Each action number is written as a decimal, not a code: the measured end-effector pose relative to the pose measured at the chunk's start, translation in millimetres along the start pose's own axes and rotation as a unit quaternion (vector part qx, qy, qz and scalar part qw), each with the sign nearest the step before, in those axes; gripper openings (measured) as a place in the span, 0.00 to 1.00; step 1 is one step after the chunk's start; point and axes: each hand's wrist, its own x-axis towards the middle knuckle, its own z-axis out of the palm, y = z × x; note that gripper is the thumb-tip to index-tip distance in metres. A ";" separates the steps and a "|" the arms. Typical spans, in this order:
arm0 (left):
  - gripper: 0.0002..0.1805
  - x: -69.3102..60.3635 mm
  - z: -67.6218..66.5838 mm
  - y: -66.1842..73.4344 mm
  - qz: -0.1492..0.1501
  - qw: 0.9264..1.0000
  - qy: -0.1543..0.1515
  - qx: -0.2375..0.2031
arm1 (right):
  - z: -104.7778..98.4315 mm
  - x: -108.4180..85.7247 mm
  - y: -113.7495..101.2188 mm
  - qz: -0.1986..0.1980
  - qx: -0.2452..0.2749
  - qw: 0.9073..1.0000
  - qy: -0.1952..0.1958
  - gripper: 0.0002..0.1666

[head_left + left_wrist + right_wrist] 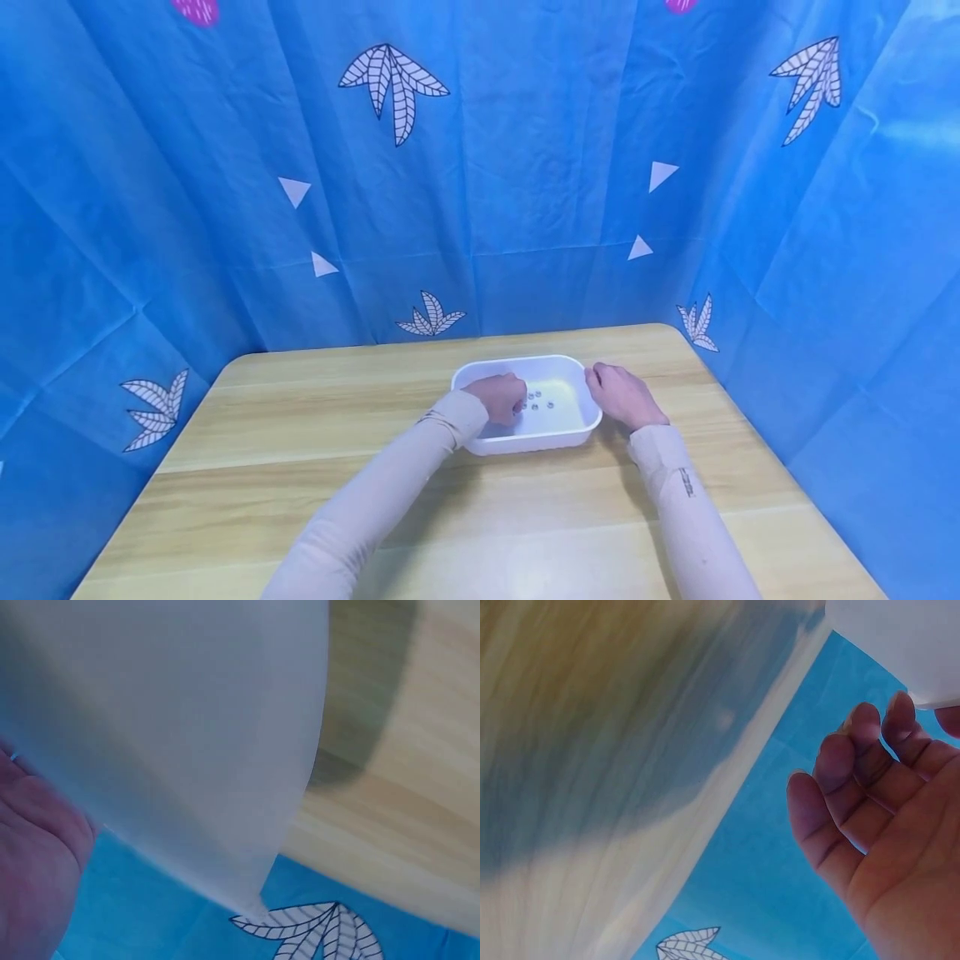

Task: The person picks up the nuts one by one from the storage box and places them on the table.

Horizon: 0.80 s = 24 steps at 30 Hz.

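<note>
A white rectangular plastic basin (525, 444) stands toward the far side of the table. Several small silvery round pieces (551, 405), too tiny to identify, lie on its floor. My left hand (498, 397) reaches over the near left rim, fingers bent down beside the pieces; its fingertips are hidden, and the basin wall (202, 750) blocks most of the left wrist view. At the basin's right end, my right hand (626, 396) pinches the rim between thumb and index finger. The right wrist view shows its other fingers (832, 761) loosely curled below the rim.
The light wood-grain table (300, 467) has rounded far corners. Behind it and along both sides hangs a blue curtain (525, 167) printed with white leaves and triangles.
</note>
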 end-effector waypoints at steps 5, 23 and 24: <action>0.09 -3.0 -0.9 -6.0 -0.005 0.997 0.008 -0.073 | 1.1 -0.5 1.0 -0.004 0.003 1.000 0.003 0.30; 0.14 -23.3 -8.1 -19.4 0.015 0.957 0.075 -0.280 | 2.6 -1.3 0.8 -0.007 -0.001 1.000 -0.003 0.32; 0.14 -24.3 -8.6 -19.3 0.014 0.955 0.079 -0.287 | 2.8 -1.4 0.9 -0.006 -0.001 1.000 -0.003 0.32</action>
